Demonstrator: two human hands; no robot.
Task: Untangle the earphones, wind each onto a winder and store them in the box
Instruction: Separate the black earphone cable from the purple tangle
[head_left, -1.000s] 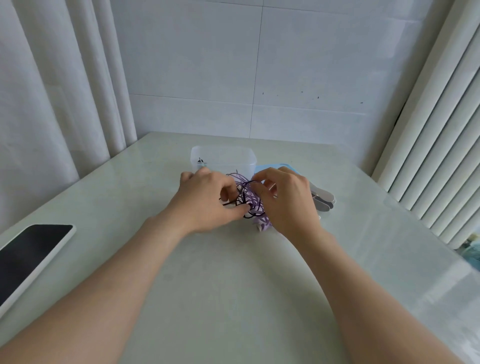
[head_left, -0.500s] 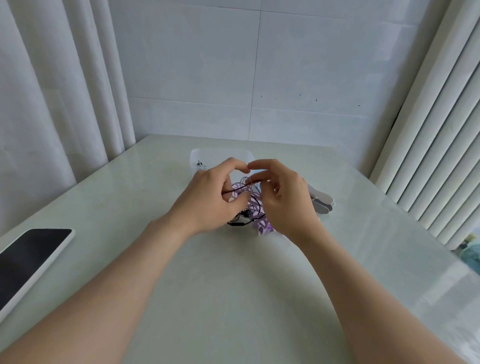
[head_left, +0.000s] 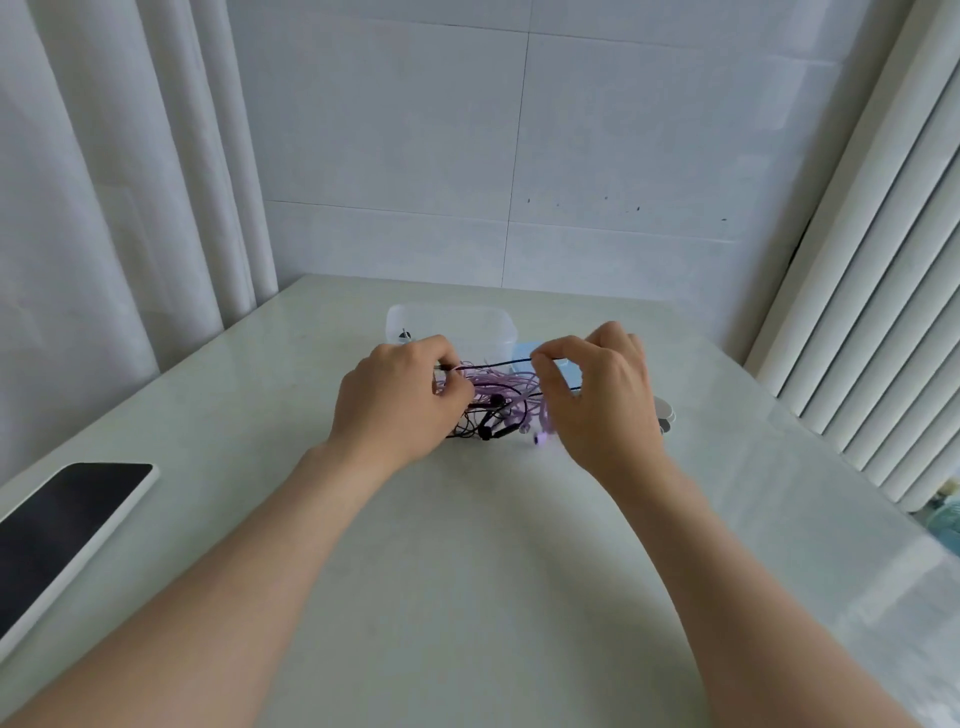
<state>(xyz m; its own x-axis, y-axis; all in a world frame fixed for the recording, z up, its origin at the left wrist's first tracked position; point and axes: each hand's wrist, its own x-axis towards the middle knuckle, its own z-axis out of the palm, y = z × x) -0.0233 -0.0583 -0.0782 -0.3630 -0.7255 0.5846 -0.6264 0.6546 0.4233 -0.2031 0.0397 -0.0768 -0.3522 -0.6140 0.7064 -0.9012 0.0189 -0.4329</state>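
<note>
Closest to the camera on the left there's a phone (head_left: 67, 525) lying face up with a dark screen, right at the near left edge of the pale table (head_left: 467, 597). Both bare forearms reach out over the middle of the table.

The left hand (head_left: 400, 400) is knuckles up with its fingers curled, and thumb and forefinger pinch one end of a stretch of black cord (head_left: 498, 362). The right hand (head_left: 602, 400) pinches the same cord between thumb and forefinger too, so it runs pretty much straight and taut between the two hands, lifted a bit above the rest.

Under that, between the hands, the tangle of earphones (head_left: 498, 389) sits on the table: a bunch of purple loops mixed with black ones, with a black earbud and a purple one at the near edge of the pile.

Just right of the right hand, a couple of pale rounded winders (head_left: 665, 410) peek out, mostly hidden by the hand. A light blue flat thing (head_left: 522, 351) shows just behind the tangle; can't tell what it is. Beside it on the left, further back, is the clear plastic box (head_left: 452, 325), open at the top.

Behind everything there's a white tiled wall (head_left: 519, 156), with curtains (head_left: 104, 182) on the left and right.
</note>
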